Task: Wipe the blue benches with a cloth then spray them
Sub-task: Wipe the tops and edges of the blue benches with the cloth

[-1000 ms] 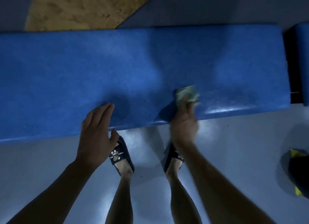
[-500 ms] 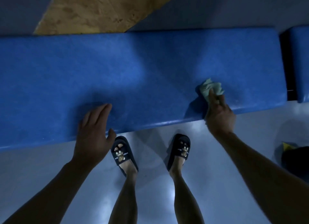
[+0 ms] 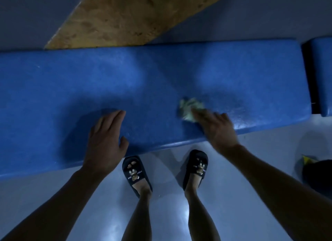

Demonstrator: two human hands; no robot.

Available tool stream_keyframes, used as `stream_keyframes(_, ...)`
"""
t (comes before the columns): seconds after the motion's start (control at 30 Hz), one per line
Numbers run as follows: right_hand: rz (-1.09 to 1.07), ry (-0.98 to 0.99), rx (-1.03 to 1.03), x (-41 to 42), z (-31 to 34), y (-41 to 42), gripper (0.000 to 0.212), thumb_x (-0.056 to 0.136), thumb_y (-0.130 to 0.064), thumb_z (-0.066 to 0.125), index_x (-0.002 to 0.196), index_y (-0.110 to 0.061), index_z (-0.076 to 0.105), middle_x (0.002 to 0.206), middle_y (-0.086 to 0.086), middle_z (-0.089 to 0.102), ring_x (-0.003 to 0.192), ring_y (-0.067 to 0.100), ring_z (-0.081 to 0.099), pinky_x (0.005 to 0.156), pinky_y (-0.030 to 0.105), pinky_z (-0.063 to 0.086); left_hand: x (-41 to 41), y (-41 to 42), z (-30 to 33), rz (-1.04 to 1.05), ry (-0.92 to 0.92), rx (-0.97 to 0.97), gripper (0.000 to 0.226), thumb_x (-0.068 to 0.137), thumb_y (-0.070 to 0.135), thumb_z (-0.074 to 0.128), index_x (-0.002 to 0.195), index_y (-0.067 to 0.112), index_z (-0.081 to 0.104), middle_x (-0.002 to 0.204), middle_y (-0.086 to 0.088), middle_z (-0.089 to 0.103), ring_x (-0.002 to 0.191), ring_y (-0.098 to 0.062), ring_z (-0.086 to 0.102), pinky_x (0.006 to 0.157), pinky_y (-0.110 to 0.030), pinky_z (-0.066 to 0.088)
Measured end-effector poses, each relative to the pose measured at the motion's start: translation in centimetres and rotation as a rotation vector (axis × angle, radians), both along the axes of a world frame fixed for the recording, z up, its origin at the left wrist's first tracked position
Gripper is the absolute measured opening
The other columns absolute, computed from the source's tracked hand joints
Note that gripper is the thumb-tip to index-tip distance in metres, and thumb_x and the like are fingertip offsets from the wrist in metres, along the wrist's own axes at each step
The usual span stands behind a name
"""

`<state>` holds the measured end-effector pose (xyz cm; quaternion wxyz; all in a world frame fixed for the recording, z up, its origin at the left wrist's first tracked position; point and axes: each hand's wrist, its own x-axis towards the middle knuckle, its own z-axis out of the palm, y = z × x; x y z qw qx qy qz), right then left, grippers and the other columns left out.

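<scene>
Since half a second ago, the right hand (image 3: 218, 128) is sliding the cloth (image 3: 190, 108) leftward along the blue bench (image 3: 53, 97). Going left to right: the left hand (image 3: 106, 140) is resting flat near the front edge, fingers straight and together; the right hand's fingers are pressing the crumpled cloth onto the seat, blurred; a second bench (image 3: 323, 75) is sitting just beside

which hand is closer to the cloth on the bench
Right. The right hand presses the cloth; the left hand rests flat on the bench, well left of it.
</scene>
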<state>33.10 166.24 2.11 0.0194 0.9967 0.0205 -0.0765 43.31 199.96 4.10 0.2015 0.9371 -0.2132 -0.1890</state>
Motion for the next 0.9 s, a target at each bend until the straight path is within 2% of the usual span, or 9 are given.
stream_keyframes(0.13, -0.819, -0.008, 0.038, 0.6, -0.2, -1.7, 0.076, 0.079, -0.001, 0.052, 0.150, -0.024, 0.038, 0.145, 0.015, 0.045, 0.099, 0.042, 0.056, 0.079, 0.047, 0.046, 0.4, 0.7, -0.7, -0.025, -0.038, -0.003, 0.066, 0.083, 0.013, 0.060, 0.147, 0.011, 0.043, 0.150, -0.006, 0.045, 0.131, -0.031, 0.043, 0.100, -0.050, 0.041)
stream_keyframes(0.2, -0.964, -0.078, 0.131, 2.1, -1.1, 2.5, 0.077, 0.079, 0.001, 0.049, 0.151, -0.024, 0.036, 0.154, 0.013, 0.037, 0.106, 0.042, 0.054, 0.084, 0.046, 0.047, 0.4, 0.7, -0.9, -0.020, -0.035, -0.003, 0.063, 0.086, 0.011, 0.060, 0.147, 0.012, 0.043, 0.151, -0.005, 0.045, 0.132, -0.033, 0.045, 0.101, -0.053, 0.043)
stream_keyframes(0.27, -0.815, -0.141, 0.225, 3.3, -1.7, 7.8, 0.072, 0.080, -0.002, 0.044, 0.149, -0.020, 0.041, 0.150, 0.016, 0.043, 0.101, 0.041, 0.057, 0.081, 0.044, 0.049, 0.5, 0.3, -1.1, -0.006, -0.026, -0.002, 0.064, 0.085, 0.008, 0.062, 0.147, 0.011, 0.044, 0.152, -0.005, 0.045, 0.133, -0.034, 0.045, 0.103, -0.055, 0.043)
stream_keyframes(0.37, -0.384, -0.053, 0.247, 3.8, -1.4, 13.3, 0.065, 0.084, -0.010, 0.038, 0.148, -0.021, 0.041, 0.134, 0.010, 0.054, 0.089, 0.029, 0.058, 0.073, 0.039, 0.050, 0.9, -0.8, -1.2, 0.017, -0.036, -0.004, 0.063, 0.086, 0.008, 0.060, 0.147, 0.011, 0.044, 0.152, -0.006, 0.045, 0.133, -0.032, 0.044, 0.103, -0.054, 0.042)
stream_keyframes(0.47, 0.073, -0.024, 0.212, 4.2, -0.7, 9.6, 0.062, 0.089, -0.012, 0.050, 0.149, -0.023, 0.040, 0.127, 0.002, 0.058, 0.089, 0.025, 0.059, 0.068, 0.037, 0.046, 1.3, -1.8, -1.3, 0.009, -0.083, -0.017, 0.057, 0.089, 0.011, 0.051, 0.145, 0.008, 0.046, 0.149, -0.009, 0.047, 0.131, -0.032, 0.045, 0.100, -0.052, 0.041)
stream_keyframes(0.53, 0.193, -0.061, 0.136, 3.6, -0.8, 3.7, 0.056, 0.090, -0.012, 0.049, 0.144, -0.023, 0.048, 0.128, 0.005, 0.061, 0.091, 0.029, 0.062, 0.067, 0.037, 0.048, 1.7, -2.5, -1.6, 0.006, -0.102, -0.022, 0.058, 0.088, 0.016, 0.046, 0.145, 0.008, 0.046, 0.149, -0.009, 0.047, 0.130, -0.032, 0.046, 0.100, -0.050, 0.040)
stream_keyframes(0.67, -0.292, 0.015, -0.012, 0.8, 0.1, -8.5, 0.069, 0.082, -0.009, 0.056, 0.147, -0.026, 0.042, 0.130, 0.015, 0.056, 0.084, 0.039, 0.061, 0.067, 0.044, 0.048, 2.1, -3.9, -2.1, 0.026, -0.126, -0.040, 0.058, 0.088, 0.016, 0.043, 0.145, 0.009, 0.047, 0.149, -0.008, 0.048, 0.130, -0.032, 0.047, 0.103, -0.047, 0.039)
stream_keyframes(0.8, -0.936, 0.061, 0.029, 0.3, 0.2, -11.5, 0.083, 0.077, -0.008, 0.063, 0.152, -0.028, 0.033, 0.141, 0.017, 0.043, 0.101, 0.045, 0.056, 0.080, 0.049, 0.047, 2.0, -5.5, -1.9, 0.045, -0.119, -0.053, 0.058, 0.086, 0.016, 0.044, 0.144, 0.009, 0.047, 0.148, -0.008, 0.048, 0.130, -0.032, 0.047, 0.101, -0.046, 0.039)
stream_keyframes(0.9, -0.980, -0.073, 0.165, 2.4, -1.3, -5.6, 0.075, 0.081, -0.003, 0.046, 0.151, -0.029, 0.036, 0.152, 0.012, 0.040, 0.106, 0.043, 0.057, 0.083, 0.048, 0.051, 1.8, -6.8, -1.6, 0.027, -0.112, -0.049, 0.058, 0.086, 0.015, 0.046, 0.144, 0.009, 0.047, 0.148, -0.009, 0.048, 0.130, -0.032, 0.047, 0.100, -0.047, 0.040)
